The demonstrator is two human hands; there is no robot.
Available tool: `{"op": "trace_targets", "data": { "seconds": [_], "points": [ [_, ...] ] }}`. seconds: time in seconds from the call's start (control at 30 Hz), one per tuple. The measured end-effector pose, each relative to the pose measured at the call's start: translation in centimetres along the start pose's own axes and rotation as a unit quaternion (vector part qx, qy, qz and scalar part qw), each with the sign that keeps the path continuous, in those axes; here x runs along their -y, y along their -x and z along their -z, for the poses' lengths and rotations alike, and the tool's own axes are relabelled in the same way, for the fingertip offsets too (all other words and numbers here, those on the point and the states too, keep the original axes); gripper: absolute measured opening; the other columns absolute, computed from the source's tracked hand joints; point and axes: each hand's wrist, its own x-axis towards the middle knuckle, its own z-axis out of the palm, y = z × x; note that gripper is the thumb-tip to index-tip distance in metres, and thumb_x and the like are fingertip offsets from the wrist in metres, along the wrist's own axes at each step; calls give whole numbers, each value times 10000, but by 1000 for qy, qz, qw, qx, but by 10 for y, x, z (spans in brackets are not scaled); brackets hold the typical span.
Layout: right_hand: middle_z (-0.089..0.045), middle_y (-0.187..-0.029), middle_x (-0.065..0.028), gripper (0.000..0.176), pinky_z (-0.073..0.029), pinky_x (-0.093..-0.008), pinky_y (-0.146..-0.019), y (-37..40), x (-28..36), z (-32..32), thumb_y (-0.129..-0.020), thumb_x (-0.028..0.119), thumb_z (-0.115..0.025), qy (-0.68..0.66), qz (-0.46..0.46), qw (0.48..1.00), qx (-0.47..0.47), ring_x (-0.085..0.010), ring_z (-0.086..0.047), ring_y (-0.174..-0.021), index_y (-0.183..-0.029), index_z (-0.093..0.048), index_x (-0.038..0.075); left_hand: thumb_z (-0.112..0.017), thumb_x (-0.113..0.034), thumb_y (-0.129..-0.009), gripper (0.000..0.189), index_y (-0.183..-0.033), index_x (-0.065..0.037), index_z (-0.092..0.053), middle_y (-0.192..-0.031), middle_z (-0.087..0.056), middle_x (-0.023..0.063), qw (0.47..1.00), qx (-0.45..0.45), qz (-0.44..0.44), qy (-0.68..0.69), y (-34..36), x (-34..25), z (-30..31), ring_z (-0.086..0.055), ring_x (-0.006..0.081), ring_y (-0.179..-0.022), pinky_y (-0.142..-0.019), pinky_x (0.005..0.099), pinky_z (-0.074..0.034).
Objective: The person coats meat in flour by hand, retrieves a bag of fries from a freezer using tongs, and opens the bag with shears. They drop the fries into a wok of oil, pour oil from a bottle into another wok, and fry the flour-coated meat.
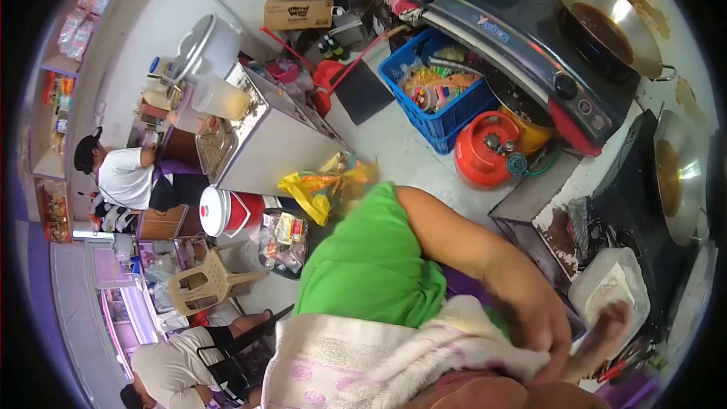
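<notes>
Grips a fold of the towel [363, 363] with the left hand [539, 327], fingers pressed together, low beside the green sleeve [371, 265]. Holds the right hand [608, 323] just beyond, against a plastic tub [621, 276]; too blurred to tell whether spread or closed.

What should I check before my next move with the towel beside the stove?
1. Left hand on the white-and-pink striped cloth towel: ok, fingers closed on it.
2. Right hand grip: cannot tell, blurred.
3. Right hand clear of the white plastic tub: cannot tell, they overlap in view.
4. Towel apart from the nearer round steel wok of brown liquid: ok.
5. Flame under that wok: cannot tell, hidden.
</notes>
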Motion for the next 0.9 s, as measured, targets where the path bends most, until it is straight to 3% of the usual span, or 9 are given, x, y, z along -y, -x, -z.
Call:
{"op": "trace_targets", "data": {
  "seconds": [0.07,0.2,0.4,0.53,0.57,0.63,0.7,0.8,0.9],
  "points": [
    [-589,-913,-107,290,-435,-302,-713,16,29,-104,-857,174,-549,-165,1,962,218,-217,-569,-832,-1068,-551,-24,-459,-287,-940,335,-932,18,-598,-877,-603,108,999,-26,45,0,37,4,-2,-558,172,-862,-741,310,-434],
    [-614,-902,-69,226,-459,-287,-616,-13,69,-190,-839,247,-563,-233,132,699,663,-217,-584,-705,-950,-634,64,-574,-270,-875,277,-946,-4,-600,-828,-585,102,937,-133,64,-317,104,21,-33,-572,205,-806,-682,334,-437],
    [-620,-853,-34,147,-448,-261,-586,-31,109,-292,-818,197,-570,-200,279,540,769,-190,-584,-660,-889,-657,102,-609,-220,-841,183,-924,-63,-565,-852,-531,101,821,-115,-110,-549,156,31,-89,-537,265,-782,-649,381,-415],
    [-596,-792,-20,175,-420,-252,-549,-43,122,-339,-804,238,-611,-192,346,496,773,-169,-572,-630,-861,-656,78,-542,-137,-876,98,-874,-41,-524,-851,-517,99,694,-344,-202,-599,177,13,-116,-520,246,-789,-668,360,-408],
    [-597,-782,7,95,-415,-235,-553,-35,109,-344,-782,211,-639,-211,380,645,629,-137,-575,-632,-825,-668,130,-522,-128,-887,95,-873,-33,-518,-849,-515,97,660,-399,-262,-581,182,5,-113,-516,243,-788,-671,354,-407],
    [-594,-777,-8,134,-384,-241,-517,-34,93,-366,-758,230,-687,-341,246,748,513,-141,-561,-650,-772,-585,143,-492,-127,-906,115,-865,-20,-507,-845,-510,94,645,-413,-341,-545,188,-12,-116,-509,240,-780,-675,345,-407],
    [-576,-782,-21,194,-376,-239,-514,-36,87,-385,-771,244,-684,-377,112,817,422,-143,-547,-664,-782,-525,133,-471,-144,-923,154,-853,-10,-499,-841,-504,93,696,-323,-390,-509,189,-34,-122,-504,242,-765,-676,337,-410],
    [-548,-819,-32,197,-407,-224,-584,-53,66,-410,-822,235,-621,-257,4,861,439,-131,-530,-693,-896,-512,89,-469,-184,-931,194,-876,-4,-514,-855,-524,105,925,-171,-319,-114,198,-48,-130,-520,261,-779,-694,338,-413],
    [-525,-851,-26,252,-428,-210,-666,-63,15,-456,-844,163,-580,-55,35,881,469,-102,-511,-741,-1054,-523,36,-472,-205,-931,215,-894,1,-526,-865,-538,110,940,-185,-256,-129,235,-69,-119,-532,263,-805,-711,343,-419]
  ]
}}
